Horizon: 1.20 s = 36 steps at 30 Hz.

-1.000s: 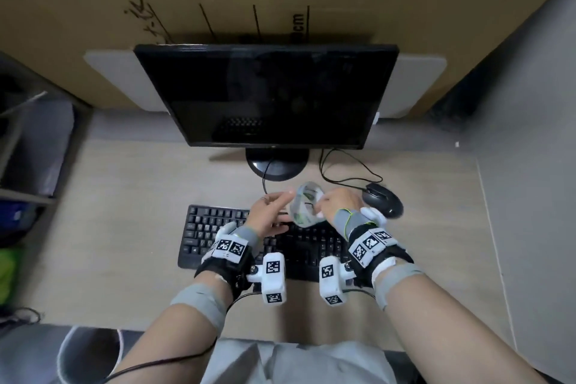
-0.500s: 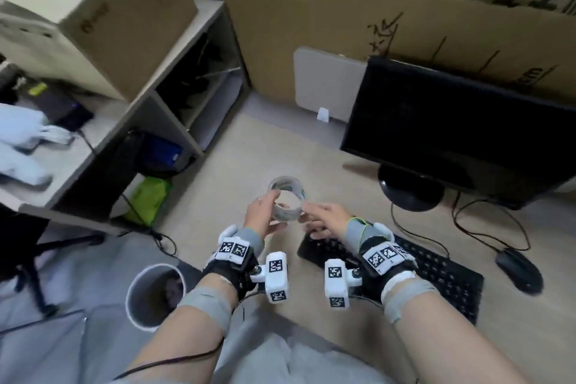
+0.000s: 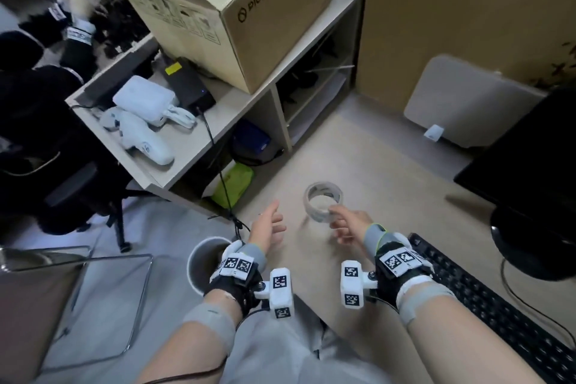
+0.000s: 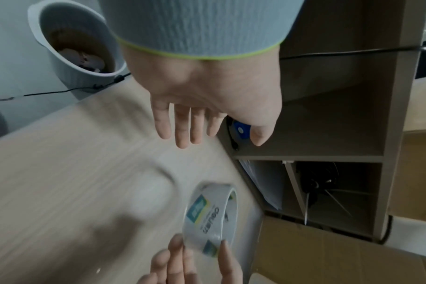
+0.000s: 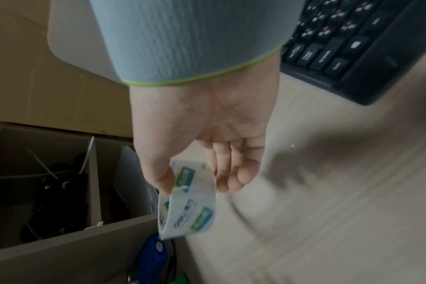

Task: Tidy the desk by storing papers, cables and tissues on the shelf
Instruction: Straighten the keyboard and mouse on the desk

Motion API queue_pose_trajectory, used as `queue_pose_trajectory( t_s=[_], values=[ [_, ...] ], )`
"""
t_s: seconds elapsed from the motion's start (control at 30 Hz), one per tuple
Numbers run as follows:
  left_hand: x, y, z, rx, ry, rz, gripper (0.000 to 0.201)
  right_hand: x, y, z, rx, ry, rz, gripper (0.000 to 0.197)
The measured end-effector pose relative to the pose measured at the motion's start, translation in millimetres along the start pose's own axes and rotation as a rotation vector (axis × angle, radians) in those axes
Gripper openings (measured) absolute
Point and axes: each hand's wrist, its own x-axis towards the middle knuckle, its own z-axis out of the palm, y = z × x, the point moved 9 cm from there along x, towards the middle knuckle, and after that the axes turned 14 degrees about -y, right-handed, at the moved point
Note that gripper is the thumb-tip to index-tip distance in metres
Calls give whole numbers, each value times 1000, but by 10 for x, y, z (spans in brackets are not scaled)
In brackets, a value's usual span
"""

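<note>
Centre of head frame: tape roll (image 3: pixel 323 202) printed "deli", pinched by right hand (image 3: pixel 349 225) above the desk (image 3: pixel 389 171). Left hand (image 3: pixel 267 225) spread, holding nothing. Upper left: box (image 3: pixel 224 9) marked "PICO" atop shelf (image 3: pixel 237 103).

The roll of tape (image 3: pixel 323 202) is clear, shiny plastic, with a printed paper ring inside it. The desk (image 3: pixel 367 165) looks like pale wood with a smooth, matt top and thin lines in the grain. At about 10 o'clock from the tape, the shelf (image 3: pixel 249 97) has the same pale, matt wood look. The big box (image 3: pixel 224 9) on it is brown cardboard, dull and a bit rough. The keyboard (image 3: pixel 486 296), at 4 o'clock from the tape, is black matt plastic. The bin (image 4: pixel 80 55) is smooth grey plastic. The wrist sleeves (image 5: pixel 195 38) are soft, ribbed grey cloth with a green edge.
</note>
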Motion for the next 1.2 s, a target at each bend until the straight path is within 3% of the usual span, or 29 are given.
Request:
queue_pose_trajectory(
  t_s=[0.07,0.2,0.23,0.4,0.53,0.57,0.63,0.7,0.83,0.97,1.2],
  values=[
    [154,60,-54,-32,-6,11,21,132,-114,-78,-2,66,-14,34],
    [373,215,68,-23,-19,9,9,359,-424,-180,-36,110,-46,29],
    [458,296,109,14,-10,13,8,460,-567,-208,-49,117,-62,29],
    [1169,838,207,82,16,73,47,1177,-1440,-264,-179,159,-103,35],
    [1462,993,121,59,66,-9,19,1670,-1944,-71,-223,112,-140,29],
    [1524,1013,114,62,70,-53,15,1808,-2025,-12,-203,83,-144,25],
    [1612,1068,128,47,63,-91,15,2050,-2094,82,-207,25,-133,34],
    [1686,1064,152,23,60,-99,10,2188,-2023,97,-211,3,-94,21],
    [1693,1098,175,33,68,-75,12,2181,-1798,22,-130,19,-61,19],
    [1595,1145,273,101,70,11,42,1942,-1680,37,-94,-51,-93,26],
    [1238,967,811,137,-77,67,25,970,-1369,-397,2,11,-173,29]
  ],
)
